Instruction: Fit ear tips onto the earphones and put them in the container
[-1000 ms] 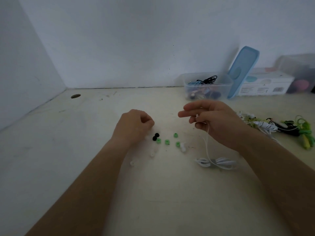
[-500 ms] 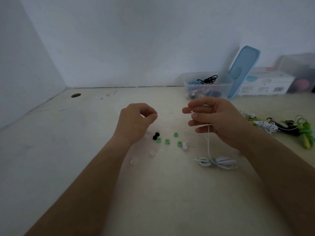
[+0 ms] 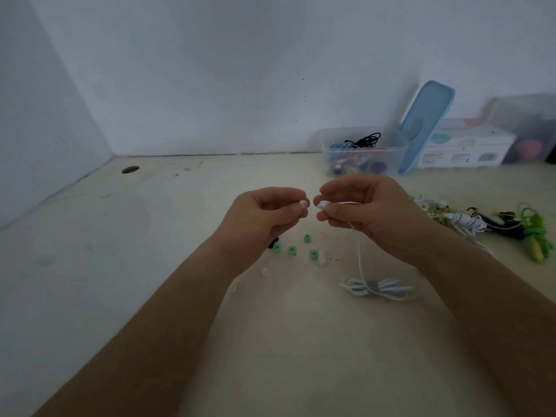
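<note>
My left hand pinches a white ear tip; my right hand pinches a white earbud just beside it, above the table. Container well behind.

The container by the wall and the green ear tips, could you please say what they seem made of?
Container: probably clear, smooth plastic; the cables inside show through its walls. Green ear tips: likely matte silicone or rubber, from their dull look; too small to be sure.
</note>
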Motion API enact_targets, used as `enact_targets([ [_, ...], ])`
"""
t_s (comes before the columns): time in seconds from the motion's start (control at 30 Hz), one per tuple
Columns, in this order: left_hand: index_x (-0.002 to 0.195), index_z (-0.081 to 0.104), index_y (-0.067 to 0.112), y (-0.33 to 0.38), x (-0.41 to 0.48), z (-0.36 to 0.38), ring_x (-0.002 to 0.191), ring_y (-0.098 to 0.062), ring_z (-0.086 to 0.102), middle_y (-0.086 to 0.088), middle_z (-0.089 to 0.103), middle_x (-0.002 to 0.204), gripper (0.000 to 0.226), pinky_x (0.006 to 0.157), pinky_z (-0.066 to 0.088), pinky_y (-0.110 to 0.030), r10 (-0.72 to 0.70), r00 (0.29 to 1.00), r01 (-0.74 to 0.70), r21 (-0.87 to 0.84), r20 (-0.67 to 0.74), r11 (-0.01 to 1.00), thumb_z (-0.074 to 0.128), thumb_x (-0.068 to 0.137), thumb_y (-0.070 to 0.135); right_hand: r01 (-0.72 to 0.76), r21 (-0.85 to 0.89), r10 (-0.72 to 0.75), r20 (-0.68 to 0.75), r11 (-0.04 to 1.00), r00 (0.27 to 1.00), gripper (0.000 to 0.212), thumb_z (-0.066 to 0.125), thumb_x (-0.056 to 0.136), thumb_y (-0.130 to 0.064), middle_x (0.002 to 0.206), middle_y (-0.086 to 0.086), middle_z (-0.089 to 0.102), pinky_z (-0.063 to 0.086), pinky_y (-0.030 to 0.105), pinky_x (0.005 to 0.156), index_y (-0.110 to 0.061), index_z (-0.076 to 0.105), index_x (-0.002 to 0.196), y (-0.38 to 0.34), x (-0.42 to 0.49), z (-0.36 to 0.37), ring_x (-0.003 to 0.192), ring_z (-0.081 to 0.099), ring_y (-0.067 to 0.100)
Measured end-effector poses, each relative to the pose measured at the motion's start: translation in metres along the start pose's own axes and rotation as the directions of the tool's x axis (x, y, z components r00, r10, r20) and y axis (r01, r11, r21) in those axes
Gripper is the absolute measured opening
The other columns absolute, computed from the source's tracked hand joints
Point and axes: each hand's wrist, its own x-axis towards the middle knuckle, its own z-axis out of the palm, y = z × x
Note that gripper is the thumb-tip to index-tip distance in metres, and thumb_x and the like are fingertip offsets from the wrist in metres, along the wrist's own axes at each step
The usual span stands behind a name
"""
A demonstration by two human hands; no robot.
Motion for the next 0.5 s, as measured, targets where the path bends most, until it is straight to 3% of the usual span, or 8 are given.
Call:
enact_targets([
  [0.13, 0.093, 0.072, 0.004, -0.0025, 0.0005, 0.0047, 0.087, -0.019, 0.073, -0.012, 0.076, 0.094, 0.018, 0.078, 0.058, -0.022, -0.048, 0.998, 0.054, -0.170, 0.039, 0.984, 0.065, 0.080, -0.007, -0.004, 0.050, 0.006, -0.034, 0.999, 0.999, 0.025, 0.076, 0.072, -0.003, 0.092, 0.019, 0.074, 0.059, 0.031, 0.078, -0.001, 0.069, 0.096, 0.0004, 0.0007, 0.0012, 0.090, 0.073, 0.034],
  [0.3, 0.093, 0.072, 0.004, -0.0022, -0.0004, 0.0046, 0.086, -0.020, 0.074, -0.013, 0.075, 0.095, 0.019, 0.079, 0.059, -0.023, -0.047, 0.998, 0.053, -0.172, 0.038, 0.984, 0.062, 0.084, -0.009, 0.018, 0.015, -0.018, -0.033, 1.000, 0.999, 0.025, 0.078, 0.067, -0.009, 0.087, 0.011, 0.074, 0.059, 0.033, 0.077, -0.005, 0.071, 0.090, -0.0021, -0.0005, 0.0013, 0.084, 0.073, 0.030],
  [0.5, 0.093, 0.071, 0.005, -0.0024, -0.0013, 0.0068, 0.082, -0.019, 0.074, -0.014, 0.076, 0.090, 0.020, 0.073, 0.058, -0.022, -0.049, 0.997, 0.058, -0.165, 0.060, 0.985, 0.061, 0.084, -0.010, 0.066, -0.033, -0.067, -0.038, 0.997, 0.997, 0.015, 0.074, 0.081, 0.000, 0.086, 0.011, 0.075, 0.056, 0.033, 0.081, -0.014, 0.077, 0.087, -0.0007, 0.0011, 0.0034, 0.081, 0.072, 0.024],
])
